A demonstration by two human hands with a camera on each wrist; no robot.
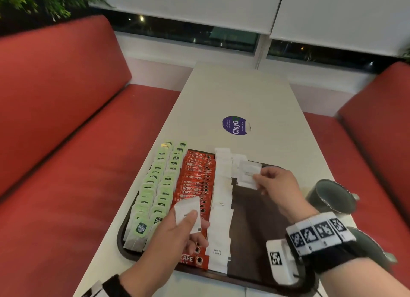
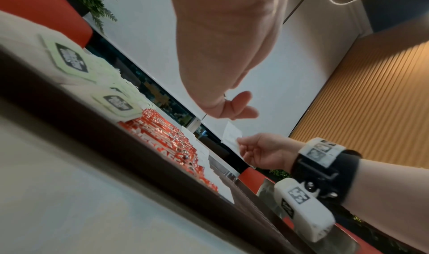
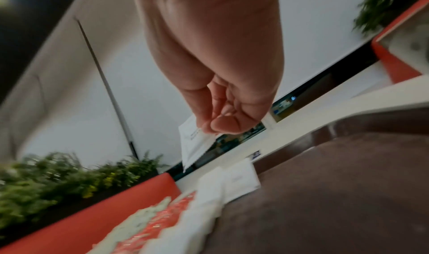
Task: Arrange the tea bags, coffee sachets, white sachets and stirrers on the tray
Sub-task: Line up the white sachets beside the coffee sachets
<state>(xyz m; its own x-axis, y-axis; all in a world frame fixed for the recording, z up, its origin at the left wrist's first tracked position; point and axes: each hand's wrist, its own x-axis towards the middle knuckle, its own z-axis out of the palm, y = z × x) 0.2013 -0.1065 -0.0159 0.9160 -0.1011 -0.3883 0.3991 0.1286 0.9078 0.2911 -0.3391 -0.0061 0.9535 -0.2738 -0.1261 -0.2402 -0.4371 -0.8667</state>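
White sachets (image 1: 220, 208) lie overlapped in one long column on the tray (image 1: 255, 219), their row running from the tray's near edge to its far edge, just beside the red coffee sachets (image 1: 195, 181), whose long axes lie across that row. Past the coffee sachets, two columns of green-tagged tea bags (image 1: 155, 185) run the same near-to-far way along the tray's left side. The left hand (image 1: 177, 234) hangs above the near end of the coffee column, its thumb and fingers (image 1: 192, 216) pinching a single white sachet (image 1: 187, 212), tilted with its long axis pointing away toward the tray's far edge. The right hand (image 1: 275, 185) is over the tray's far right part, its thumb and fingers (image 3: 204, 109) pinching another white sachet (image 1: 249, 173) by a corner, above a small loose heap (image 1: 238, 161) of white ones. The tray sits on a pale desk (image 1: 239, 92); two dark mugs (image 1: 332, 196) lie just right of the tray.
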